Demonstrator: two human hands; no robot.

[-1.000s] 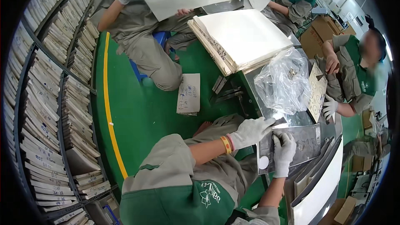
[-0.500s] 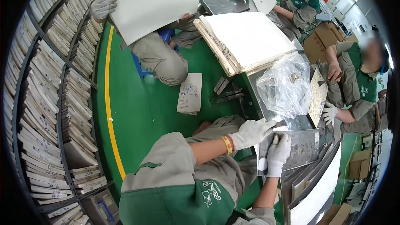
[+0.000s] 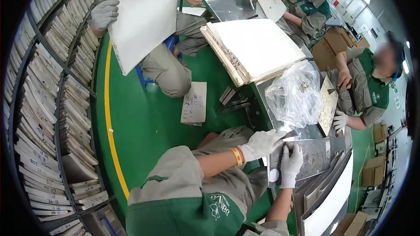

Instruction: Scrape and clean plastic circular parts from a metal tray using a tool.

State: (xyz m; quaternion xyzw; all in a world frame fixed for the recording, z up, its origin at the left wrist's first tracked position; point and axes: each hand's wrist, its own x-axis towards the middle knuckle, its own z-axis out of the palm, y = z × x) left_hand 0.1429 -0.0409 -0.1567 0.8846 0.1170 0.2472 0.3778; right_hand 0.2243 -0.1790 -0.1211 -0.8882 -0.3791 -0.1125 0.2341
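My left hand (image 3: 263, 145), in a white glove with a yellow band at the wrist, reaches across to the table edge. Its fingers are closed on a small dark flat piece (image 3: 290, 134); its exact kind is unclear. Just below, my gloved right hand (image 3: 291, 166) rests on a dark grey sheet (image 3: 316, 156) with faint round outlines. The right fingers are bent and drawn together; what is in them, if anything, is hidden. A pale round spot (image 3: 274, 175) shows on the grey surface left of that hand.
Beyond my hands lie a clear plastic bag (image 3: 294, 94) and a thick stack of white boards (image 3: 258, 46). Upright sheets (image 3: 328, 203) stand at right. A co-worker's board with rings (image 3: 328, 105) is opposite. Another person holds a white sheet (image 3: 144, 26). Loaded shelves (image 3: 43, 135) line the left.
The person at the upper left has lowered the large white sheet and turned it more upright, with one bare hand off it. My hands stay almost in place; the view has shifted slightly.
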